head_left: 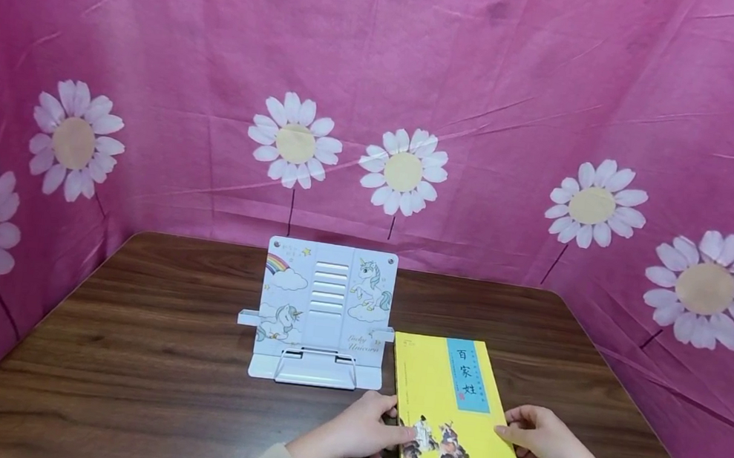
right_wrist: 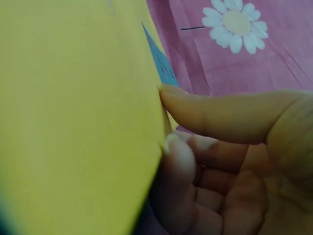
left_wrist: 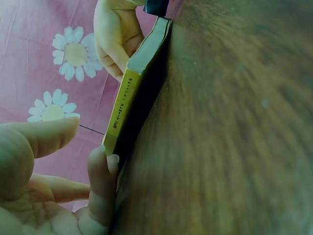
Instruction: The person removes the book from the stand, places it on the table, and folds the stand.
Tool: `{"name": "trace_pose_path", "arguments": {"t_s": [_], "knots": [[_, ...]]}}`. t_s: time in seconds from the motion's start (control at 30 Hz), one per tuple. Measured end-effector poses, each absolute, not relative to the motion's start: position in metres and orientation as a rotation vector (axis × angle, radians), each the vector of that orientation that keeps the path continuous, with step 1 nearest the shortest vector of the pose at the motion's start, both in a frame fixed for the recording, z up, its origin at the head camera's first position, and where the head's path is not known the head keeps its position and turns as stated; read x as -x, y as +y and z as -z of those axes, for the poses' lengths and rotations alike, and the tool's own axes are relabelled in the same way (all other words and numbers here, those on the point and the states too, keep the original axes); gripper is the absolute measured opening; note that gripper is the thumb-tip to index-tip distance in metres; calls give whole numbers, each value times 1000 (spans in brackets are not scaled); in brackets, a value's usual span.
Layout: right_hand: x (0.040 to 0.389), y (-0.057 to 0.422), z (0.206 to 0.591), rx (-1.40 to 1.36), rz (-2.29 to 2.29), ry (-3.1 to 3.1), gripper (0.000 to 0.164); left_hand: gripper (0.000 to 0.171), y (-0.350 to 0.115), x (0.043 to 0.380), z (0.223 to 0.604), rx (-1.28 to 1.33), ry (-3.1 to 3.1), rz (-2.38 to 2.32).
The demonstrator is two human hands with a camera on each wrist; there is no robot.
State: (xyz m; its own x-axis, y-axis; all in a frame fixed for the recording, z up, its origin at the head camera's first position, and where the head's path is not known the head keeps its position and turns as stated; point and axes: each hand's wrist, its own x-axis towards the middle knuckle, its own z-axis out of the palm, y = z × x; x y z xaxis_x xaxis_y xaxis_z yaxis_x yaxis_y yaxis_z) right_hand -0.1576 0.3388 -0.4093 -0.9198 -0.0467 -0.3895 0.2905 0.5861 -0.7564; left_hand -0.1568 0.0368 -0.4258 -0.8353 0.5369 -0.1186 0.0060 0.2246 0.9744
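Note:
A yellow book [head_left: 451,387] with a blue title panel lies on the right part of the table, its top edge pointing away from me. My left hand [head_left: 367,429] is at its left side, fingertips touching the spine [left_wrist: 123,110] and thumb reaching over the cover, apart from it in the left wrist view. At the opposite long edge, my right hand [head_left: 540,437] pinches the book between thumb and forefinger, as the right wrist view shows closely. Whether the book is slightly raised cannot be told. Left of it stands a white book stand [head_left: 328,307] with unicorn pictures.
The brown wooden table [head_left: 145,355] reaches back to a pink cloth [head_left: 492,63] printed with white daisies, which also hangs along both sides. The stand's wire holder [head_left: 316,369] and side tabs stick out close to the book's upper left corner.

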Motion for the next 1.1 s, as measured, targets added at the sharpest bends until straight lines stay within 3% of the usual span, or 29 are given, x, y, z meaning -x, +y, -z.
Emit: {"name": "trace_pose_path", "arguments": {"t_s": [0.43, 0.67, 0.8, 0.97, 1.1], "knots": [[154, 359, 390, 111, 1409, 2305, 52, 22, 32, 158, 421, -479, 2116, -1604], [149, 372, 374, 311, 1521, 2242, 26, 56, 19, 164, 403, -546, 2164, -1597], [149, 364, 360, 306, 1469, 2335, 25, 52, 12, 169, 392, -570, 2192, -1647], [153, 347, 345, 260, 1415, 2421, 44, 45, 2, 175, 383, -576, 2240, -1685], [158, 334, 338, 309, 1425, 2455, 42, 41, -9, 180, 377, -571, 2237, -1722]]}}
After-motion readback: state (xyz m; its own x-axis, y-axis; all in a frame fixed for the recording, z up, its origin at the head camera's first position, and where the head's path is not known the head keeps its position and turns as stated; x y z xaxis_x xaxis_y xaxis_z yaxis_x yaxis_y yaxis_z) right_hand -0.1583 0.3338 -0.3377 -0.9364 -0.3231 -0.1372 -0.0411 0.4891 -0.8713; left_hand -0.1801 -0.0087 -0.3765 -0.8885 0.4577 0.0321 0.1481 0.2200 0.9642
